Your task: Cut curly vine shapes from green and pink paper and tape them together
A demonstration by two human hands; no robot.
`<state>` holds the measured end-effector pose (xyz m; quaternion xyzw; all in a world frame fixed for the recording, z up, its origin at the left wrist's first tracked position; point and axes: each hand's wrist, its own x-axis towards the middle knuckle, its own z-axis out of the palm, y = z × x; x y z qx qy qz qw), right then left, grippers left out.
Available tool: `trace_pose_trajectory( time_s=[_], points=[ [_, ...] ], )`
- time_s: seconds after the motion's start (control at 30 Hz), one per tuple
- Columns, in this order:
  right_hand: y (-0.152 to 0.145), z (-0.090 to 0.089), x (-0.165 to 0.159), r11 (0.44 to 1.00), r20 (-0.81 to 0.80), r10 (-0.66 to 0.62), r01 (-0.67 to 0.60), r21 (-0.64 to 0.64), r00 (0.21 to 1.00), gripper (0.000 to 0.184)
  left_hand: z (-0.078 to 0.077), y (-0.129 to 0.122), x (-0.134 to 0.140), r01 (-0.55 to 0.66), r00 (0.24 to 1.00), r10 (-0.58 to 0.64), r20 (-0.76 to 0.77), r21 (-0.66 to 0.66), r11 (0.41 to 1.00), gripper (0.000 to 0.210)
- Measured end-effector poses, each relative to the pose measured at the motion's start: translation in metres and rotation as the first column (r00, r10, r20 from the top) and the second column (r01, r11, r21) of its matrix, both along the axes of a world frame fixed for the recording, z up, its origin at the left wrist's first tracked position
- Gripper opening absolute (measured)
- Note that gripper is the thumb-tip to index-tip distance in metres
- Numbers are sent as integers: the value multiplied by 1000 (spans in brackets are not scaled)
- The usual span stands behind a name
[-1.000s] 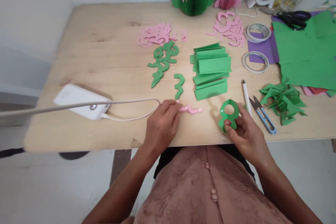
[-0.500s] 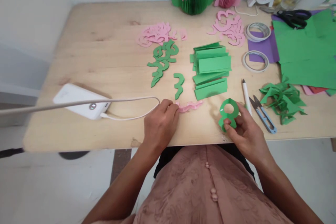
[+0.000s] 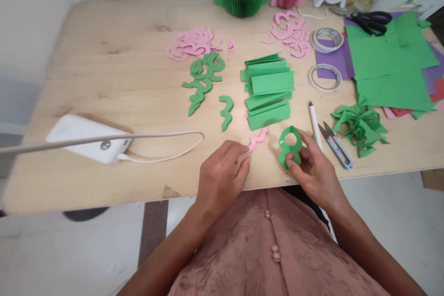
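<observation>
My right hand [image 3: 314, 166] pinches a green paper cutout [image 3: 290, 145] shaped like a figure eight, folded down its middle, with a round hole in its upper part and a small white patch at the left. Just left of it, the fingertips of my left hand [image 3: 222, 173] are on the near end of a wavy pink paper strip [image 3: 258, 138]; that end is partly hidden by the fingers. Beyond my left hand lies a single wavy green cutout [image 3: 227, 113]. Folded green paper pieces [image 3: 272, 85] are stacked in front of both hands.
Green cutouts [image 3: 204, 78] and pink scraps [image 3: 194, 44] lie farther back. To the right are a white pen [image 3: 315, 122], thread snips [image 3: 336, 145], green scraps [image 3: 362, 125], tape rolls [image 3: 326, 77] and black-handled scissors [image 3: 373, 21]. A cable runs from a white power bank [image 3: 86, 138] at left.
My left hand has moved right, toward my right hand, and the pink strip has shifted and tilted with it. My right hand keeps hold of the green cutout. The camera view has shifted slightly.
</observation>
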<state>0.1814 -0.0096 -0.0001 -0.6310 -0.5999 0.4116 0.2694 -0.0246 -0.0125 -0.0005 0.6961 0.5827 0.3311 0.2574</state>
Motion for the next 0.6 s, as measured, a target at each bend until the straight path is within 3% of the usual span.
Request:
trace_pose_trajectory(
  time_s=[0.1, 0.2, 0.33, 0.4, 0.6],
  points=[
    [1, 1, -1, 1000, 12, 4, -4, -11, 1000, 56, 7, -3, 8, 24, 903, 79, 421, -234, 972, 14],
    [2, 3, -2, 1000, 29, 11, -11, -6, 1000, 56, 9, -7, 22, 73, 729, 238, 642, -418, 906, 14],
    [2, 5, -3, 1000, 46, 19, -20, 15, 999, 57, 4, -11, 40, 111, 609, 331, 721, -491, 864, 15],
    [1, 4, -3, 1000, 44, 18, -19, 23, 999, 57, 0, -11, 45, 136, 585, 376, 719, -543, 828, 21],
    [-1, 4, -4, 999, 40, 25, -26, 30, 999, 58, -3, -6, 51, 183, 624, 382, 682, -603, 777, 18]
  ],
)
